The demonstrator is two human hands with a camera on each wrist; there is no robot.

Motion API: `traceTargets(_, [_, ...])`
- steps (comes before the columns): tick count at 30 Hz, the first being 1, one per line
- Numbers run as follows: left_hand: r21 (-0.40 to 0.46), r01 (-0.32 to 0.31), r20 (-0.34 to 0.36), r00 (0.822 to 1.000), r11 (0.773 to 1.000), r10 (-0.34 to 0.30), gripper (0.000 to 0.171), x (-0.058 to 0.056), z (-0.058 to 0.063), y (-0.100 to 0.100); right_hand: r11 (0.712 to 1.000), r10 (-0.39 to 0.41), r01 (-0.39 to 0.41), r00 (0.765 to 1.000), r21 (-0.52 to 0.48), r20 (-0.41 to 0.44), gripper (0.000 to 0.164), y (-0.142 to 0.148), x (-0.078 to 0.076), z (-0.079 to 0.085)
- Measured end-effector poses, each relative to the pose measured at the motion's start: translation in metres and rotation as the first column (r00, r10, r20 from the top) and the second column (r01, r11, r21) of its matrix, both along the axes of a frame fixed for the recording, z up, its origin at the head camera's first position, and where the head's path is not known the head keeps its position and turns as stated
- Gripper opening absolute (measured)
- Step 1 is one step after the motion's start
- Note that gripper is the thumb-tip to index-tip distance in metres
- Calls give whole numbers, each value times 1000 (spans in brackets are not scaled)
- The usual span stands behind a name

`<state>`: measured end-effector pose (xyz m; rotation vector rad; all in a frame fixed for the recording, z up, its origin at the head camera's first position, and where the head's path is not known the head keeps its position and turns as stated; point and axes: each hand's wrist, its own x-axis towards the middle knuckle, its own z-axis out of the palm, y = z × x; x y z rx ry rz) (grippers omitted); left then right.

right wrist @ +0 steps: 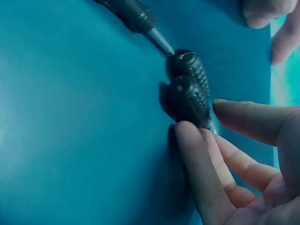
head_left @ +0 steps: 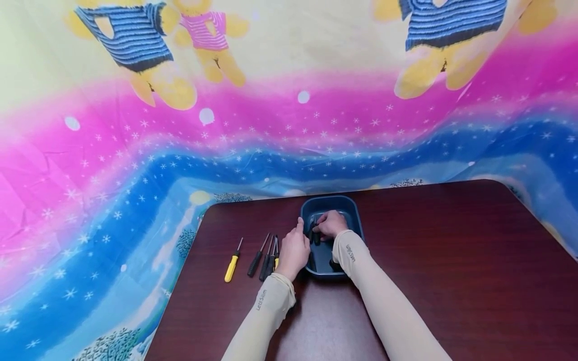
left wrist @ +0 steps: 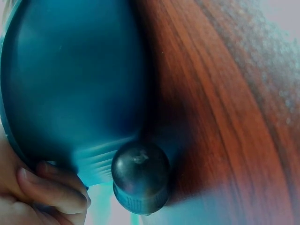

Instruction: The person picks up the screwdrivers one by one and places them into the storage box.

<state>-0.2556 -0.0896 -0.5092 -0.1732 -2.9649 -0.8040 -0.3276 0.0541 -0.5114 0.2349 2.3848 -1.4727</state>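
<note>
A dark blue-grey plastic bin (head_left: 325,265) stands on the table. My left hand (head_left: 295,250) grips its left rim, fingers folded over the edge in the left wrist view. Inside the bin, my right hand (head_left: 331,224) pinches a black screwdriver (right wrist: 191,101) by its ridged handle, one of two handles lying side by side. Their shafts are hidden by the fingers. Another dark screwdriver (right wrist: 133,14) lies on the bin floor, its metal tip near these handles. Close outside the bin, the rounded end of a black handle (left wrist: 140,168) shows in the left wrist view.
Left of the bin, a yellow screwdriver (head_left: 232,268) lies apart. Several more, including a black screwdriver (head_left: 255,263), lie in a row beside my left hand. The dark red wood table (head_left: 451,250) reaches back to a patterned cloth (head_left: 289,125).
</note>
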Motion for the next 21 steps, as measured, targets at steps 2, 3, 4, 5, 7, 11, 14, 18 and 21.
traceTargets(2, [-1, 1, -3, 1000, 1000, -1, 59, -1, 1, 1, 1000, 7, -7, 1000, 8, -15, 27, 2, 0, 6])
traceTargets(3, [-3, 0, -7, 1000, 1000, 0, 59, -1, 2, 1, 1000, 10, -10, 1000, 13, -27, 27, 2, 0, 9])
traceTargets(4, [-4, -2, -13, 1000, 1000, 2, 59, -2, 2, 1, 1000, 15, -14, 999, 16, -41, 28, 3, 0, 13])
traceTargets(5, [-2, -6, -16, 1000, 1000, 6, 59, -2, 3, 1, 1000, 17, -16, 998, 20, -53, 29, 4, 0, 17])
traceTargets(7, [-5, -8, -13, 1000, 1000, 8, 59, -1, 4, 2, 999, 27, -25, 997, 28, -78, 31, 6, 1, 26])
traceTargets(11, [2, -4, 11, 1000, 1000, 4, 59, 1, 3, 1, 998, 50, -47, 992, 30, -116, 34, 11, 7, 47])
traceTargets(14, [1, -1, 15, 1000, 1000, 1, 60, 3, 2, 1, 998, 61, -58, 988, 29, -139, 37, 17, 13, 62])
traceTargets(18, [-12, -11, 8, 1000, 1000, 11, 60, 4, 1, 1, 994, 99, -89, 975, 61, -197, 37, 29, 19, 78])
traceTargets(21, [-22, -17, 9, 1000, 1000, 17, 60, 4, 1, 2, 988, 136, -115, 960, 102, -243, 36, 42, 22, 86])
